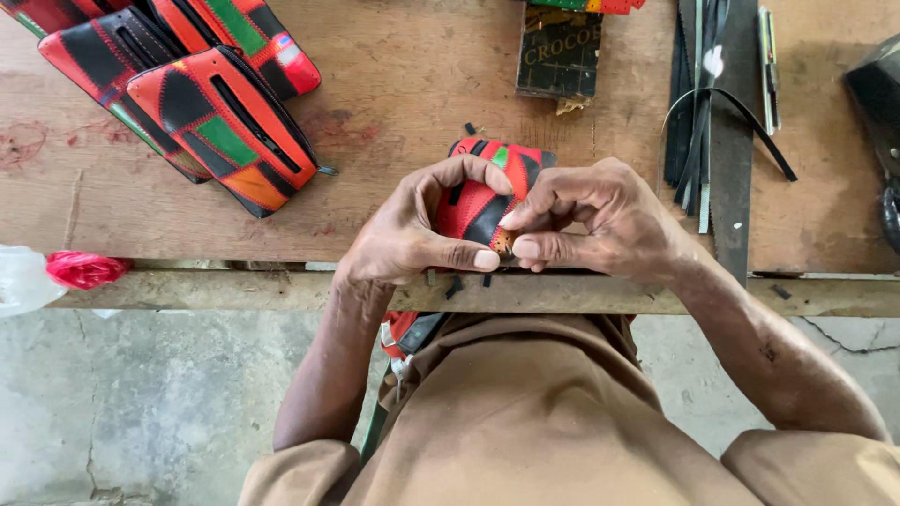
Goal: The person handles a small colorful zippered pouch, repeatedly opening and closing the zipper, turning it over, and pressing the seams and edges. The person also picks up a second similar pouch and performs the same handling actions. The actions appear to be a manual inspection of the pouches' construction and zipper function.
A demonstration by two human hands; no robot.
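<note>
Wooden bench (394, 103) at centre frame: a soft, light patchwork pouch (473, 201) is pinched closed-fingered by left hand (412, 234) and right hand (591, 220); its edge seems best gripped.

Both our hands work a patchwork pouch at the bench edge

Our left hand (412, 230) and right hand (595, 225) pinch the near end of a red, black and green pouch (478, 201) lying on the wooden bench (403, 103). 3 finished zipped pouches (220, 117) lie fanned at the far left, a dark box (560, 52) sits ahead, black strips (703, 112) lie to the right, and a red-capped bottle (37, 276) rests at the left edge
</note>
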